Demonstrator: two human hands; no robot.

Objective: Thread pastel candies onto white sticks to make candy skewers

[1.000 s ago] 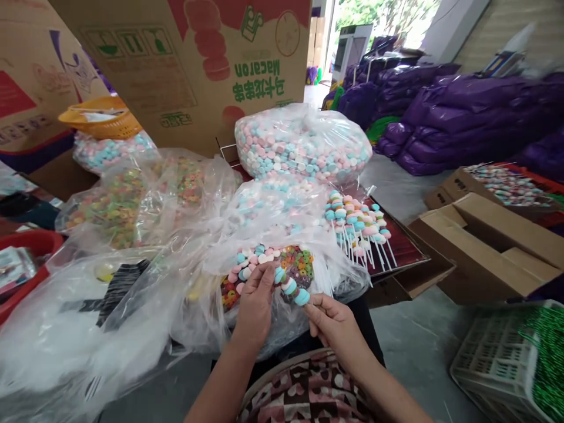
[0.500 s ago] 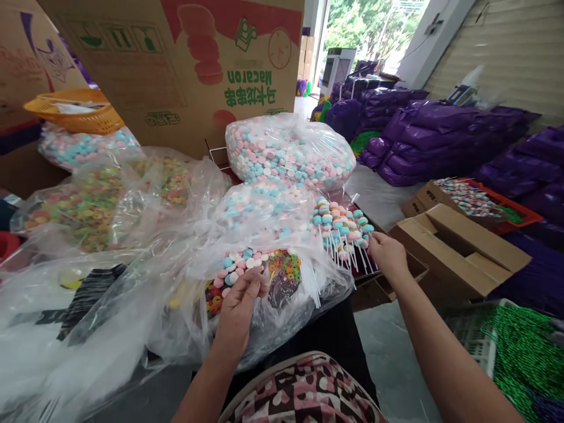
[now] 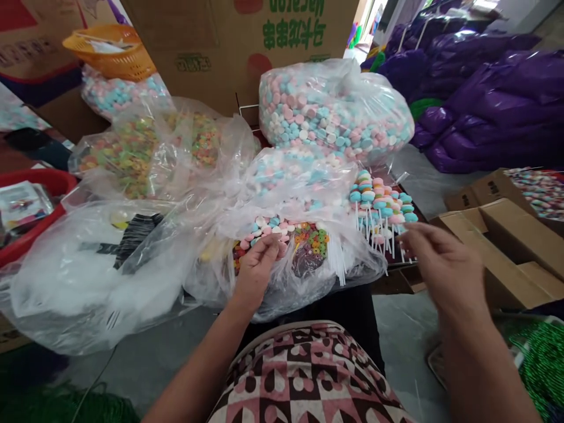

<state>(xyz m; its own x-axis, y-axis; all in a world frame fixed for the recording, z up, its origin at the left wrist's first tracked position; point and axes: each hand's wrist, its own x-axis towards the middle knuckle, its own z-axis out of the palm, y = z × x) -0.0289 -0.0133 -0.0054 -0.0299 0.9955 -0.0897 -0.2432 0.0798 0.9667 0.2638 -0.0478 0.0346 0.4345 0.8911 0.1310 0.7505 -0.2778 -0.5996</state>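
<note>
My left hand (image 3: 258,267) reaches into an open clear bag (image 3: 282,294) on my lap, its fingers pinched on small pastel candy pieces (image 3: 268,226). Beside them in the same bag lie coloured ring candies (image 3: 311,241) and a bundle of white sticks (image 3: 339,264). My right hand (image 3: 440,264) hovers to the right with its fingers stretched out, slightly blurred and holding nothing. It is just right of a pile of finished candy skewers (image 3: 379,202), apart from them.
A big sealed bag of pastel candies (image 3: 335,111) and a bag of ring candies (image 3: 145,153) stand behind. Open cardboard boxes (image 3: 497,235) sit at right, purple bags (image 3: 484,100) beyond. An orange basket (image 3: 110,50) and a red tub (image 3: 48,182) are at left.
My right hand carried a filled skewer to the pile at right, let it go and drew back empty. My left hand stayed in the bag of loose candies.
</note>
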